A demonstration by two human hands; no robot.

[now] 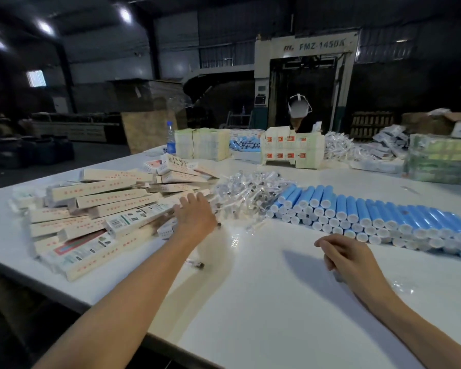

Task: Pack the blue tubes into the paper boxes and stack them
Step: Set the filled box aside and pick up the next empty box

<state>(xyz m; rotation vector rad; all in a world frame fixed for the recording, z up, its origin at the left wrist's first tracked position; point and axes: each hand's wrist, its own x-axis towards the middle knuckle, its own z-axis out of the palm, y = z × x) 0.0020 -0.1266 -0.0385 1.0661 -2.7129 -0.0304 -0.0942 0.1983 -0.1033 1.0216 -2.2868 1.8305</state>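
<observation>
Head view: the blue tubes (357,209) lie in a long stacked row across the right of the white table (264,302), several layers deep, their white round caps facing the person and their light blue bodies pointing away. The paper boxes (104,209) are heaped loosely on the left. They are long, slim and cream, with red print along the sides and a few green-and-white label faces showing. The left hand (194,217) reaches out to the right edge of that heap with fingers spread and fairly straight, touching the boxes and gripping nothing. The right hand (349,257) rests on the table just in front of the tubes with fingers curled under. Something pale shows beneath it, and I cannot tell whether it holds anything. Clear plastic packets (248,193) are piled between the boxes and the tubes.
</observation>
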